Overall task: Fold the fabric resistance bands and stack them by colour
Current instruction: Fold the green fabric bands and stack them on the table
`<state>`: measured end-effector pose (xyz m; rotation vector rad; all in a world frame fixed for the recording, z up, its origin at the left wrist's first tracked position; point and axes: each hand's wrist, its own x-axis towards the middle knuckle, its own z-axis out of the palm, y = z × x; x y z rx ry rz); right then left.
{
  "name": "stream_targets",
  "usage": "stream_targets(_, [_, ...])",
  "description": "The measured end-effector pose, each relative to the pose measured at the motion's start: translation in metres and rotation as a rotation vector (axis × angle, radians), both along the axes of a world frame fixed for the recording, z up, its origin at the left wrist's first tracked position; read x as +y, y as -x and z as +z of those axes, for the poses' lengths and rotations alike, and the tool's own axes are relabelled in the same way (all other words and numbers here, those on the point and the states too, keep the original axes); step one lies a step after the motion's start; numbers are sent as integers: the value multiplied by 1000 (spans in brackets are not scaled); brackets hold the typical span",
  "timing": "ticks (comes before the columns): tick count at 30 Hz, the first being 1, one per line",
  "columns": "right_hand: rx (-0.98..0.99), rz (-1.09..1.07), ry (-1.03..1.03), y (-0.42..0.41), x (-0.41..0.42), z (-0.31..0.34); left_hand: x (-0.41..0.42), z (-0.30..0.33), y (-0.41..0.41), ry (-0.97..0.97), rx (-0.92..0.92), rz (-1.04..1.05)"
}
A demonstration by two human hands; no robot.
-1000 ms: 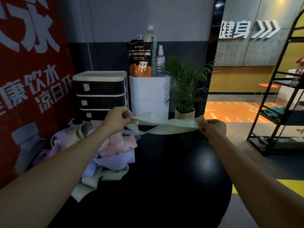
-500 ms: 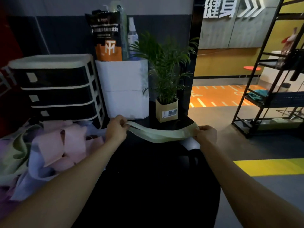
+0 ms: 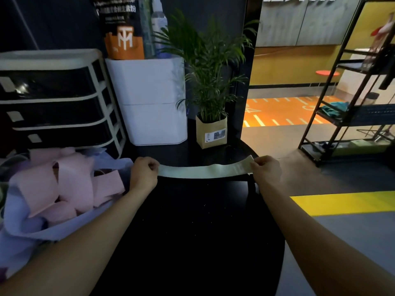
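Band heap: pink and lilac fabric bands [image 3: 53,195] lie tangled and unfolded at the left end of the black bench [image 3: 192,231].
Drawer unit: a white-framed unit with dark drawers [image 3: 57,99] stands behind the heap; small pale tags on the drawer fronts cannot be read.
White bin: a tall white container [image 3: 151,99] stands just right of the drawers.
Pouch: a black and orange pouch [image 3: 121,28] on top of the bin bears a white "TM" monogram; the Chinese print above it is too blurred to read.
Spray bottle: a clear bottle [image 3: 159,20] stands beside the pouch.
Left hand: the left hand [image 3: 143,175] is curled in a tight grip, pinching the left end of the band.
Green band: a pale green band [image 3: 205,170] is stretched flat between both hands, just above the far part of the bench.
Plant: a small palm in a kraft paper pot [image 3: 211,133] with a printed label, unreadable, stands behind the band.
Right hand: the right hand [image 3: 267,171] pinches the right end, fingers curled over it.
Rack: a black metal shelf rack [image 3: 350,116] stands on the floor at right, with a teal cloth [image 3: 333,107] on one shelf.
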<state>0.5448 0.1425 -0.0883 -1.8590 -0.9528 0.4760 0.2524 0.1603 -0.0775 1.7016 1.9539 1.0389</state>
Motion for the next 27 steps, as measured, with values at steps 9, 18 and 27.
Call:
stream_targets(9, [-258, 65, 12, 3, 0, -12, -5, -19, 3, 7, 282, -170])
stream_targets(18, [-371, 161, 40, 14, -8, 3, -11, -4, 3, 55, 302, -196])
stream_targets(27, [-298, 453, -75, 106, -21, 60, -40, 59, 17, -90, 208, -251])
